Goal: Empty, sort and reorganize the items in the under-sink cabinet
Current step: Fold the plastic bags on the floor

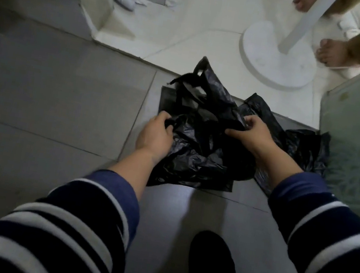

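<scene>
Left hand (pixel 156 132) had fingers curled into a fold of the black plastic bags (pixel 199 144); right hand (pixel 252 134) pinched another fold opposite. The heap lay on the grey floor tiles (pixel 61 96) between and just beyond both hands, more bags spilling past the right wrist. Grips on opposite sides, likely to pull one bag apart for sorting. White fan base (pixel 277 55) well beyond them.

Plastic bags (pixel 207 141): glossy black, heaped on grey floor tiles (pixel 61 96). Sleeves (pixel 75 233): navy with white stripes, blue cuffs. Fan base (pixel 277 55) and far floor (pixel 207 16): white; foot covering (pixel 212 272): black.
</scene>
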The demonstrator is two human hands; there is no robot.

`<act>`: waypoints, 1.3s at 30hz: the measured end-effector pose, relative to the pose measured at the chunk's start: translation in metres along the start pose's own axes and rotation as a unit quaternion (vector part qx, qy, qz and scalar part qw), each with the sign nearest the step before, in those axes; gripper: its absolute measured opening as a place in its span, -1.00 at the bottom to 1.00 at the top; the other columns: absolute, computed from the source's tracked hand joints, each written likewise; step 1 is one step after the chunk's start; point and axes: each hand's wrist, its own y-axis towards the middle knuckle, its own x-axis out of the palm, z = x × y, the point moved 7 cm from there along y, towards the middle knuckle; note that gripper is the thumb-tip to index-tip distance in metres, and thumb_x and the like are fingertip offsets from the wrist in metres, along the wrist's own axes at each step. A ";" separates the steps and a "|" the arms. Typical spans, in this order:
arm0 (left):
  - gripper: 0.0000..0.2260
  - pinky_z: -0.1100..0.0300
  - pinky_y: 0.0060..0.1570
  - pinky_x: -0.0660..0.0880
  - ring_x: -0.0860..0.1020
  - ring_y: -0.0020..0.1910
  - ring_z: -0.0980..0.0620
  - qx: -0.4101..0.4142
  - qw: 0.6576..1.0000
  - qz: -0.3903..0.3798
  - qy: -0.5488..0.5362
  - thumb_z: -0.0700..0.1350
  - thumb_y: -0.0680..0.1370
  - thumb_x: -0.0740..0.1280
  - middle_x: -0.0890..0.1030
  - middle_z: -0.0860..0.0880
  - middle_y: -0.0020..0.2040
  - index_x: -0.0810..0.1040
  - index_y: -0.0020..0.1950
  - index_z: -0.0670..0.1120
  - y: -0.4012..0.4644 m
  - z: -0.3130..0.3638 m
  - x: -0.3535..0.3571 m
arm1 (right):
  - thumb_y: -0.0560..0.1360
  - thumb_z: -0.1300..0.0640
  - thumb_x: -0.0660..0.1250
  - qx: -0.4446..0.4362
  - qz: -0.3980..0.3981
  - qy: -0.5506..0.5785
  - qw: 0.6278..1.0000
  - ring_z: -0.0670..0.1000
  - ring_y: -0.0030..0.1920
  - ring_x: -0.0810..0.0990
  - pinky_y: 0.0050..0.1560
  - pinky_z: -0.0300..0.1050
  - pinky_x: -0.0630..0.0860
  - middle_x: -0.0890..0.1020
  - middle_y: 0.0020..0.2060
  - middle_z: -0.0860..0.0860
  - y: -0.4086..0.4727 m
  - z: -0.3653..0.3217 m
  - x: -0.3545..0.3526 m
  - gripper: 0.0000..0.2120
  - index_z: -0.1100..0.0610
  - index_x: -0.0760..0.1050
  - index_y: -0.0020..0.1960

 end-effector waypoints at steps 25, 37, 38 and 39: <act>-0.77 0.00 0.00 0.40 0.50 0.13 -0.29 -0.332 0.888 0.314 -0.057 -0.21 0.63 0.14 0.53 -0.33 0.16 0.43 0.24 -0.25 -0.089 -0.215 -0.208 | 0.46 0.19 0.40 -0.117 -0.202 -0.067 0.970 0.23 0.27 0.43 0.26 0.06 0.41 0.38 0.30 0.19 -0.061 -0.132 0.288 -0.37 0.09 0.16 0.41; -0.64 0.00 0.27 0.30 0.34 0.34 -0.10 -0.198 0.951 0.213 0.103 -0.18 0.48 0.28 0.42 -0.03 0.32 0.46 0.27 0.01 -0.066 -0.217 -0.183 | 0.50 0.19 0.31 -0.186 -0.027 -0.087 0.978 0.19 0.26 0.42 0.23 0.08 0.44 0.40 0.28 0.13 -0.011 -0.157 0.252 -0.54 0.02 0.30 0.37; -0.65 0.02 0.28 0.32 0.35 0.34 -0.07 -0.129 0.967 0.192 0.109 -0.20 0.49 0.28 0.45 0.00 0.32 0.48 0.26 0.03 -0.054 -0.207 -0.176 | 0.49 0.11 0.34 -0.220 0.011 -0.147 0.964 0.19 0.31 0.35 0.28 0.12 0.37 0.34 0.32 0.12 -0.021 -0.158 0.248 -0.52 -0.02 0.29 0.37; -0.65 0.04 0.30 0.33 0.37 0.35 -0.05 -0.075 0.978 0.159 0.115 -0.21 0.49 0.28 0.47 0.03 0.31 0.49 0.26 0.04 -0.045 -0.200 -0.167 | 0.48 0.04 0.34 -0.271 0.041 -0.197 0.941 0.18 0.32 0.30 0.28 0.12 0.33 0.31 0.31 0.10 -0.034 -0.162 0.249 -0.54 -0.04 0.31 0.34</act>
